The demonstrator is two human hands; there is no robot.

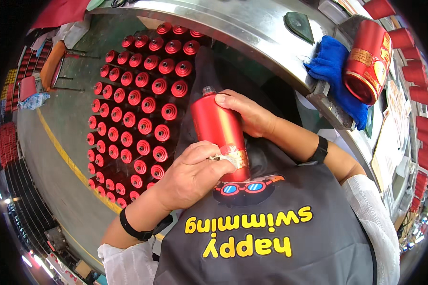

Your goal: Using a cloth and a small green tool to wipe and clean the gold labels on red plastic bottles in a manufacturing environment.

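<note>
A glossy red bottle (215, 124) with a gold label band near its base leans across my lap, its clear neck pointing away from me. My right hand (249, 113) grips it at the shoulder, thumb resting on top beside the neck. Against the label, my left hand (192, 172) pinches a small crumpled pale wad (227, 160) that looks like cloth. Its fingers are closed and partly cover the label. Under the bottle lies my dark grey apron (271, 199) with a printed cartoon and yellow lettering.
Many similar red bottles (145, 126) stand in rows on the left. A metal worktable (252, 35) curves across the top and right. On it, another red bottle (366, 66) rests on a blue towel (329, 59), near a dark green flat piece (299, 27). An orange chair (52, 66) stands far left.
</note>
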